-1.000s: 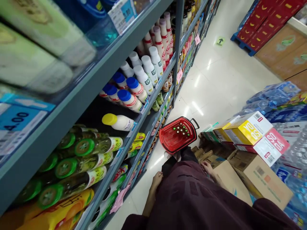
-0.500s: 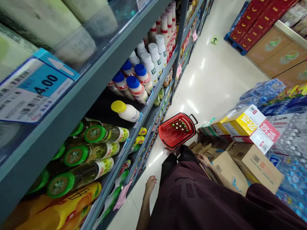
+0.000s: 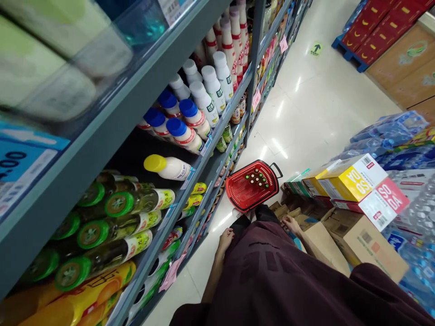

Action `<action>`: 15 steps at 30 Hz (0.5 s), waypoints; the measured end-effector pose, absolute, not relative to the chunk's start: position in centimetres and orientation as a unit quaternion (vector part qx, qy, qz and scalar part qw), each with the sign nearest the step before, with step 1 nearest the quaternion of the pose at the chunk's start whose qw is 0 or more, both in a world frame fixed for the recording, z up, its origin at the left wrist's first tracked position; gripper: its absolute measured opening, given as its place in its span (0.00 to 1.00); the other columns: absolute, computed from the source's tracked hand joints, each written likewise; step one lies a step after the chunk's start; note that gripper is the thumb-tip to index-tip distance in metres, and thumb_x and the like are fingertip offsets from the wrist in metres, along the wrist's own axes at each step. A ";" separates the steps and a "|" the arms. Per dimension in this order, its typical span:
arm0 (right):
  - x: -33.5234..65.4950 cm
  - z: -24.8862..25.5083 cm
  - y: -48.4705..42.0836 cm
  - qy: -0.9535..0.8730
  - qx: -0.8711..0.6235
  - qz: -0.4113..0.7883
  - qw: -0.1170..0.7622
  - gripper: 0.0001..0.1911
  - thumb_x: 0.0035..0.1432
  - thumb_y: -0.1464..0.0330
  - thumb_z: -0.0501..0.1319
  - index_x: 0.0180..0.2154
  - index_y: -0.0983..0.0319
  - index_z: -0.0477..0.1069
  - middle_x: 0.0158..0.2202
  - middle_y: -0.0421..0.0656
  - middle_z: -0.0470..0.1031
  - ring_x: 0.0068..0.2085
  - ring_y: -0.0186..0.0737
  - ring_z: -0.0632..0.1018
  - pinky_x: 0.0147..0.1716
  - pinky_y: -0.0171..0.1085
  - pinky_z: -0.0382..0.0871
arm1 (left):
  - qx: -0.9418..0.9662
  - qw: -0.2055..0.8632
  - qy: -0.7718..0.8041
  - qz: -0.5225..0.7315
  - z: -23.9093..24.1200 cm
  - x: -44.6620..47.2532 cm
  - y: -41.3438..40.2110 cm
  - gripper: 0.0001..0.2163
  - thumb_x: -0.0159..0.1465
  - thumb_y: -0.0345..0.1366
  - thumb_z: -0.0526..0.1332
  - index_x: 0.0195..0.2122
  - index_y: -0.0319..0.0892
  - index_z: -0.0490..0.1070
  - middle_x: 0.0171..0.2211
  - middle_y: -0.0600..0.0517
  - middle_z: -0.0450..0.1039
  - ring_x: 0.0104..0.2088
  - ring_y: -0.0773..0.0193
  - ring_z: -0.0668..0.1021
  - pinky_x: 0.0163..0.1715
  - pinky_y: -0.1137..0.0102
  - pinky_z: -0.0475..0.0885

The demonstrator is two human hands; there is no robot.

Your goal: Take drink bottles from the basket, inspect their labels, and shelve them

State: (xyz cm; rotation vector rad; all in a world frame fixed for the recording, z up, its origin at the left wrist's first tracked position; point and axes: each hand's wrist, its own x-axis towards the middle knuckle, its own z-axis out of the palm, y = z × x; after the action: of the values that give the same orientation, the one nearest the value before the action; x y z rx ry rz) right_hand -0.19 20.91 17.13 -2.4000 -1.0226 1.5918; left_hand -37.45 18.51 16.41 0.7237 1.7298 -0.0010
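Observation:
My left hand (image 3: 225,239) hangs at my side by my dark maroon top (image 3: 272,280), fingers loosely curled, nothing in it. My right hand (image 3: 290,224) hangs on the other side, next to a brown cardboard box (image 3: 321,246), with its fingers relaxed and holding nothing. A red shopping basket (image 3: 253,185) with several green- and white-capped bottles in it stands on the floor just ahead of my feet. Grey shelves (image 3: 176,68) on my left carry green-capped bottles (image 3: 118,206), a lying yellow-capped white bottle (image 3: 168,167) and blue-capped bottles (image 3: 185,133).
Cardboard boxes and yellow and pink soda cartons (image 3: 363,185) are stacked on the right, with wrapped packs of water bottles (image 3: 387,136) behind. Red crates (image 3: 370,36) stand far down the white tiled aisle (image 3: 306,108). A floor arrow sticker (image 3: 316,49) lies ahead.
My view has swung slightly while I stand in the aisle. My left hand moved back in close to my side; the right hand stays by the cardboard box. The basket has not moved.

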 end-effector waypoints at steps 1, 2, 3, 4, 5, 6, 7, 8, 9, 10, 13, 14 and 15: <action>0.3 17.0 21.6 -0.337 -0.781 0.523 0.043 0.07 0.50 0.63 0.62 0.28 0.60 0.70 0.26 0.43 0.79 0.29 0.44 0.80 0.29 0.37 0.73 | 0.314 0.589 0.745 -0.013 16.4 -37.2 18.9 0.11 0.66 0.33 0.53 0.46 0.38 0.70 0.37 0.50 0.80 0.39 0.60 0.82 0.42 0.70 0.74; 0.9 16.9 22.3 -0.340 -0.778 0.526 0.042 0.07 0.50 0.63 0.62 0.28 0.60 0.70 0.27 0.44 0.80 0.30 0.45 0.81 0.29 0.37 0.73 | 0.316 0.586 0.746 -0.028 16.2 -36.9 19.3 0.12 0.66 0.32 0.52 0.47 0.38 0.71 0.38 0.50 0.80 0.39 0.61 0.82 0.43 0.70 0.74; 1.4 16.7 23.0 -0.342 -0.776 0.529 0.040 0.07 0.51 0.62 0.62 0.29 0.60 0.71 0.27 0.44 0.80 0.30 0.46 0.81 0.29 0.37 0.73 | 0.319 0.584 0.745 -0.044 16.1 -36.7 19.6 0.12 0.67 0.32 0.52 0.48 0.39 0.71 0.39 0.49 0.81 0.40 0.60 0.82 0.44 0.70 0.73; 2.1 16.5 23.7 -0.343 -0.774 0.531 0.036 0.07 0.51 0.62 0.62 0.29 0.60 0.71 0.27 0.44 0.80 0.31 0.46 0.82 0.29 0.37 0.74 | 0.322 0.582 0.744 -0.063 15.9 -36.3 19.8 0.13 0.67 0.32 0.52 0.48 0.39 0.72 0.40 0.49 0.81 0.42 0.60 0.82 0.47 0.70 0.73; 2.7 16.2 24.3 -0.344 -0.773 0.532 0.030 0.07 0.52 0.62 0.61 0.30 0.60 0.71 0.27 0.44 0.80 0.31 0.46 0.82 0.30 0.37 0.74 | 0.326 0.580 0.742 -0.082 15.7 -35.9 20.1 0.13 0.66 0.32 0.53 0.49 0.39 0.72 0.43 0.48 0.81 0.45 0.60 0.82 0.49 0.70 0.72; 3.4 15.8 25.0 -0.345 -0.772 0.533 0.024 0.07 0.53 0.62 0.61 0.30 0.60 0.72 0.28 0.44 0.80 0.32 0.46 0.82 0.30 0.37 0.74 | 0.330 0.579 0.738 -0.103 15.4 -35.4 20.2 0.14 0.66 0.33 0.53 0.50 0.40 0.72 0.46 0.47 0.81 0.48 0.59 0.81 0.51 0.69 0.71; 4.2 15.4 25.7 -0.346 -0.772 0.533 0.017 0.07 0.53 0.63 0.60 0.31 0.59 0.72 0.28 0.44 0.81 0.32 0.46 0.82 0.30 0.37 0.74 | 0.334 0.579 0.733 -0.124 15.1 -34.9 20.3 0.15 0.66 0.34 0.55 0.52 0.40 0.72 0.50 0.45 0.80 0.52 0.58 0.80 0.54 0.69 0.70; 4.9 14.9 26.5 -0.348 -0.772 0.531 0.009 0.07 0.53 0.63 0.60 0.31 0.59 0.72 0.28 0.44 0.81 0.33 0.46 0.83 0.30 0.37 0.74 | 0.338 0.580 0.726 -0.146 14.8 -34.3 20.4 0.17 0.66 0.36 0.55 0.54 0.39 0.72 0.54 0.43 0.78 0.55 0.57 0.78 0.56 0.69 0.68; 5.6 14.4 27.3 -0.352 -0.773 0.528 0.002 0.07 0.54 0.64 0.59 0.31 0.59 0.73 0.29 0.44 0.81 0.33 0.46 0.83 0.31 0.37 0.74 | 0.341 0.583 0.718 -0.170 14.4 -33.5 20.3 0.19 0.66 0.38 0.56 0.57 0.39 0.71 0.57 0.42 0.76 0.58 0.56 0.76 0.57 0.68 0.67; 6.3 13.7 28.2 -0.356 -0.773 0.524 -0.006 0.06 0.54 0.65 0.59 0.31 0.60 0.73 0.29 0.44 0.81 0.33 0.46 0.82 0.31 0.37 0.74 | 0.342 0.587 0.708 -0.195 14.0 -32.7 20.2 0.22 0.66 0.41 0.58 0.59 0.38 0.70 0.60 0.40 0.74 0.60 0.54 0.75 0.58 0.67 0.67; 8.0 11.2 31.4 -0.379 -0.773 0.508 -0.032 0.04 0.52 0.68 0.60 0.30 0.60 0.73 0.29 0.46 0.81 0.33 0.46 0.83 0.35 0.38 0.75 | 0.333 0.596 0.677 -0.276 12.2 -30.1 19.6 0.31 0.61 0.48 0.64 0.63 0.39 0.68 0.63 0.35 0.70 0.62 0.45 0.74 0.59 0.61 0.68; 8.4 10.1 32.6 -0.389 -0.772 0.500 -0.040 0.04 0.52 0.70 0.60 0.29 0.61 0.73 0.29 0.47 0.81 0.34 0.47 0.83 0.37 0.39 0.75 | 0.328 0.595 0.669 -0.302 11.5 -29.1 19.2 0.33 0.59 0.48 0.66 0.64 0.40 0.67 0.65 0.34 0.67 0.62 0.41 0.73 0.58 0.57 0.68; 8.7 8.9 33.8 -0.402 -0.770 0.494 -0.047 0.04 0.51 0.71 0.60 0.30 0.61 0.74 0.30 0.48 0.81 0.36 0.48 0.83 0.39 0.40 0.75 | 0.323 0.592 0.662 -0.326 10.6 -28.2 18.8 0.35 0.58 0.48 0.67 0.66 0.42 0.66 0.68 0.33 0.62 0.63 0.37 0.72 0.58 0.53 0.68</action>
State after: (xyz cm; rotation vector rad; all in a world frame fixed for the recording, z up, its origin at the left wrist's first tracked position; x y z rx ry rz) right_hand 8.67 33.81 8.88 -2.4941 -1.3021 1.5996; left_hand -28.21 18.85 10.61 0.7514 1.5404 -0.7576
